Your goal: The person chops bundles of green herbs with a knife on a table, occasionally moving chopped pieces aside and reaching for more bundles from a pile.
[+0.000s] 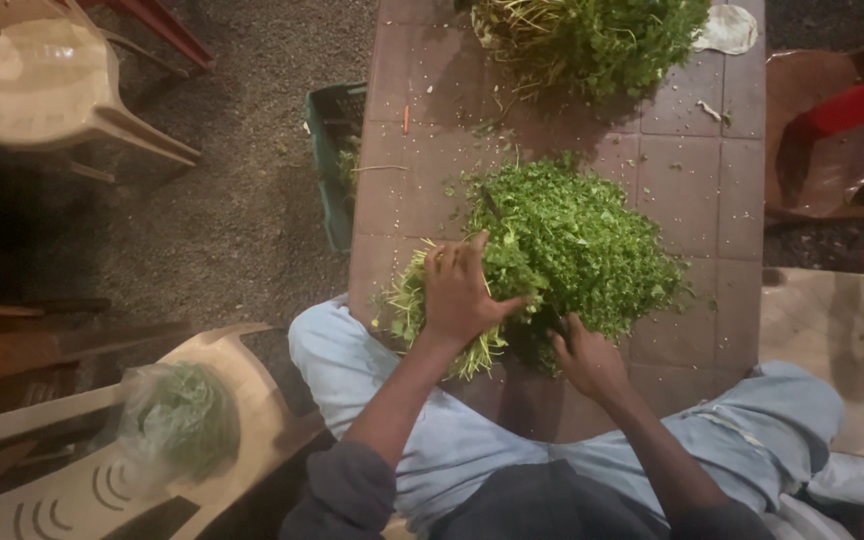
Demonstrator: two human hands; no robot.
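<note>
My left hand [460, 292] presses down on a bunch of leafy green herbs [430, 300], its pale stems pointing toward me. My right hand [588, 362] is closed around a dark handle, most likely a knife [558, 326], whose blade is hidden under the greens. Beyond both hands lies a big heap of chopped green leaves [577, 240] on the reddish tiled table [697, 170]. A second, uncut bunch of herbs [592, 40] rests at the table's far end.
A green crate [330, 160] stands on the ground left of the table. A beige plastic chair [47, 85] is at top left. Another chair [242, 400] at lower left holds a clear bag of greens [174, 420]. A red chair [842, 110] is at right.
</note>
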